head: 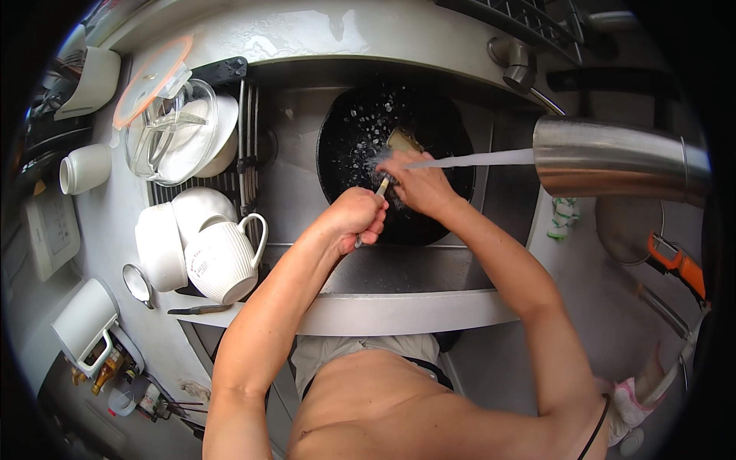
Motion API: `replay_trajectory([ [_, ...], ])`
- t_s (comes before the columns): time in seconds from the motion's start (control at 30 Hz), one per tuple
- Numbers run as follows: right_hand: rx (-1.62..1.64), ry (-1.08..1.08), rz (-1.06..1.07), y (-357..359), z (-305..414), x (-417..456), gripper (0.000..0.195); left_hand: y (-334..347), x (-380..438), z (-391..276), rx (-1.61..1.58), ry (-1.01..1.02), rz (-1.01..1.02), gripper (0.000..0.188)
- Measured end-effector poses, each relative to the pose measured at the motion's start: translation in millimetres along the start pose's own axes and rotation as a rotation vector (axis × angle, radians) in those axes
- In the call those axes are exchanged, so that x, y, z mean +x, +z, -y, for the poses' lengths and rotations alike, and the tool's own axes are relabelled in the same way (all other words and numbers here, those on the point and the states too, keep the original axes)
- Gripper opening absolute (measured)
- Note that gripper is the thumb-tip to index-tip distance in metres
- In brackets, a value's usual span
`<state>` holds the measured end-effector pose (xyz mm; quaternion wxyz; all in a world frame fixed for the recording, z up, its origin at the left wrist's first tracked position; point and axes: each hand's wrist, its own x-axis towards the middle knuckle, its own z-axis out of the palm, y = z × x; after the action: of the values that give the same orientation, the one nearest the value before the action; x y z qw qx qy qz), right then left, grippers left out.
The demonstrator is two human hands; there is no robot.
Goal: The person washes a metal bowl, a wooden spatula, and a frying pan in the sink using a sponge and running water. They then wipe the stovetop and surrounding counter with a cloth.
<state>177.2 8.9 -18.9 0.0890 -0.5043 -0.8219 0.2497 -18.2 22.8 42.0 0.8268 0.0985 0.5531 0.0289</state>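
My left hand is closed in a fist around the pale handle of a utensil, whose butt end shows below the fist. My right hand curls over the same line further up, fingers bent under the running water. Just beyond these fingers a flat yellowish piece shows; it lines up with the handle, but whether it is the utensil's head or a sponge I cannot tell. Both hands are over a black wok or pan in the steel sink. Water splashes across the pan's dark inside.
A thick steel faucet pours from the right. Left of the sink, a drying rack carries a glass divided container, bowls and a ribbed white mug. A dark-handled knife lies near the counter's front edge. A white kettle stands farther left.
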Motion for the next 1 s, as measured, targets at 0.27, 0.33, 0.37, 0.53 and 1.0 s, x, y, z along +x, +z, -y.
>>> replay_trajectory([
  [0.27,0.346,0.317,-0.227,-49,-26,-17,0.045,8,-38,21,0.497,0.12,-0.161,0.036],
  [0.33,0.324,0.366,-0.348,-60,-38,-29,0.045,8,-35,31,0.695,0.302,-0.27,0.032],
  [0.37,0.361,0.377,-0.381,-59,-42,-33,0.045,-2,-27,45,0.736,0.448,-0.318,0.03],
  [0.53,0.357,0.359,-0.336,-59,-6,-37,0.045,6,-46,28,0.231,0.212,-0.129,0.019],
  [1.0,0.355,0.398,-0.141,-57,-28,-17,0.043,-8,-80,30,0.059,-0.051,-0.016,0.025],
])
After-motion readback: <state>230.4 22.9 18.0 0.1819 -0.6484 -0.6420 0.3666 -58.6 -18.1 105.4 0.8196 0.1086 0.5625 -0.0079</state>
